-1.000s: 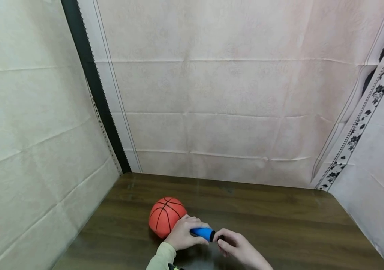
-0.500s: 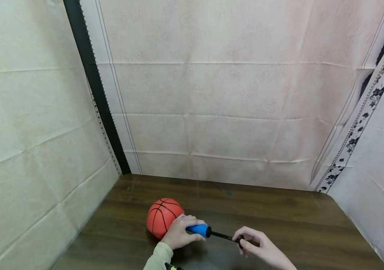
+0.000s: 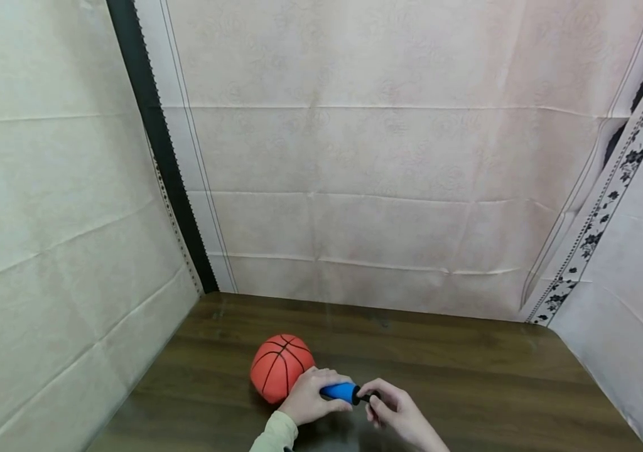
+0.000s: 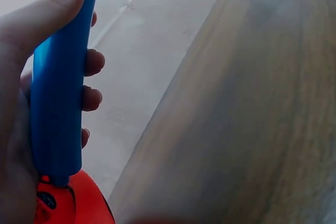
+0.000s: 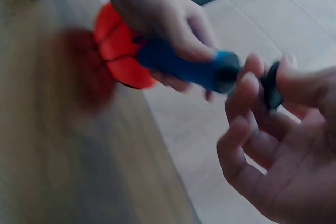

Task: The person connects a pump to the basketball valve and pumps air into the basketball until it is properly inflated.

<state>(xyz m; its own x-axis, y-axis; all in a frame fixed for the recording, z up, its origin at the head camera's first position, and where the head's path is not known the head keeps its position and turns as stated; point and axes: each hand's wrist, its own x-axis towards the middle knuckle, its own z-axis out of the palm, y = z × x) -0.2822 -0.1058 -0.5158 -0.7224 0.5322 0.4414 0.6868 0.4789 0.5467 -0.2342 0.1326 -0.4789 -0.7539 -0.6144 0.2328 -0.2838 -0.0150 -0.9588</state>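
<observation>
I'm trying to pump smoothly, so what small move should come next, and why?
Probably ease the black handle inward with the right grip, since a short gap shows between the handle and the blue barrel, which the left grip holds against the red ball.

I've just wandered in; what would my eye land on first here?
Most likely the bright orange-red ball, striped with black lines, on the brown wooden table. Next comes the blue tube in the left hand, its narrow end against the ball. At its other end, the right hand pinches a small black handle.
</observation>
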